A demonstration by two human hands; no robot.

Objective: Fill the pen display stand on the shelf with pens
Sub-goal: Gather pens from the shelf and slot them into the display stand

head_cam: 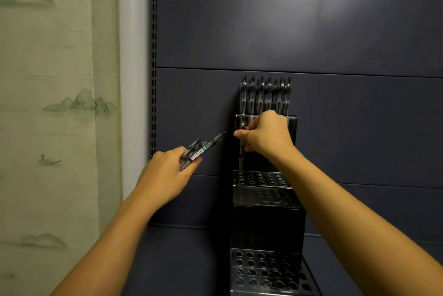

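The pen display stand (266,214) sits on the dark blue shelf (182,259), backed against the shelf's blue panel (287,20), and from my head view I see it as a stepped black rack with perforated metal tiers. Its top tier (291,123) already carries a row of pens (265,94) standing upright side by side. The middle tier (261,179) shows rows of round holes, and the lowest tier (266,271), nearest to me, shows more open holes. My right hand (266,134) is up in front of the top tier, its fingers (239,133) curled and pinching a single pen (241,152) that hangs upright, its lower tip at the far-left hole of the middle tier; I cannot tell whether the tip is already inside the hole. My left hand (165,176) is off to the left of the stand, well apart from it, with fingers wrapped round a bundle of pens (200,149) that points up and to the right toward the other hand. One pen in the bundle shows a teal band and a white label. To the left of the shelf's slotted upright (154,56) hangs a pale green curtain (48,104) printed with misty hills.
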